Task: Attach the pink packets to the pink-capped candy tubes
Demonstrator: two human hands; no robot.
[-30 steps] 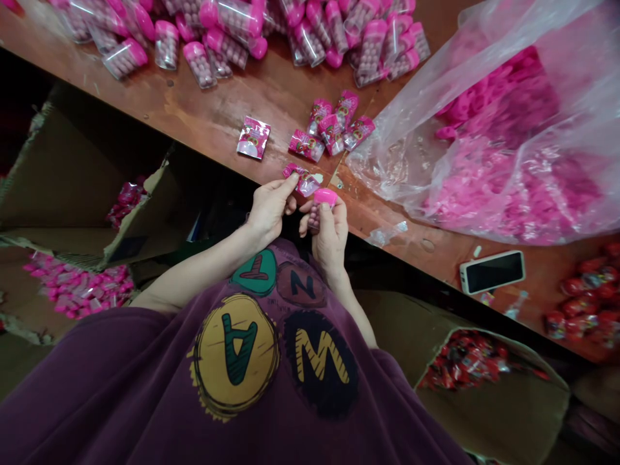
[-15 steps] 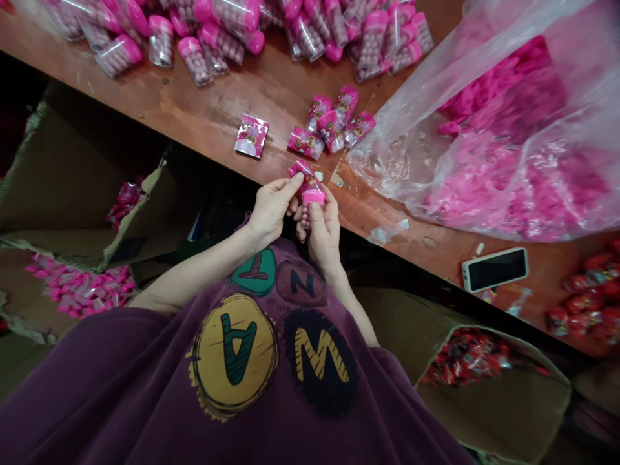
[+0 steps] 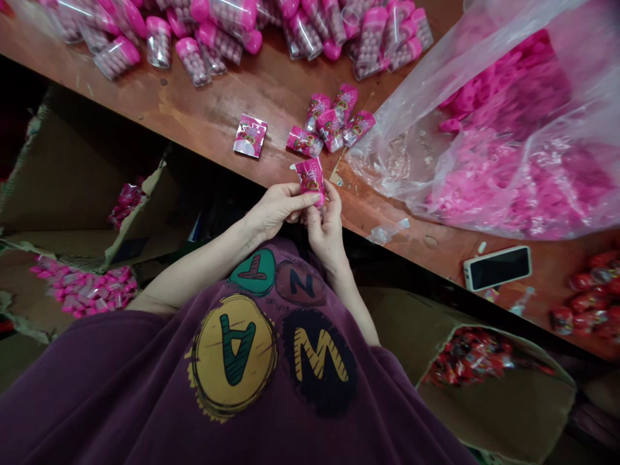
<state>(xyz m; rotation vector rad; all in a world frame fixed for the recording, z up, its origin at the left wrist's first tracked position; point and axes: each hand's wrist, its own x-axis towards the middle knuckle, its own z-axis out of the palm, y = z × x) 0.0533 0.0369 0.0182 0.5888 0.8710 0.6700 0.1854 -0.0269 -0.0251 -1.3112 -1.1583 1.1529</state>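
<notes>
My left hand [image 3: 278, 210] and my right hand [image 3: 327, 229] meet at the table's front edge, both closed round a pink printed sleeve [image 3: 310, 177]. The left thumb presses across its lower end while the right fingers grip its right side. The candy bottle at the sleeve's lower end is mostly hidden by my fingers. Just beyond lies a small group of bottles in pink printed sleeves [image 3: 332, 129]. To their left is a flat stack of the same sleeves [image 3: 250, 136].
Pink-capped candy bottles [image 3: 194, 61] are heaped along the back. At right lie a clear bag of pink parts [image 3: 523, 161], a phone [image 3: 498, 268] and red packs [image 3: 593, 290]. Below the table stand cardboard boxes, one holding pink pieces [image 3: 92, 287], another red packs [image 3: 472, 355].
The sleeve has come down over the bottle's pink cap, which showed below it before. My left thumb has shifted from the sleeve's top to its lower end.
</notes>
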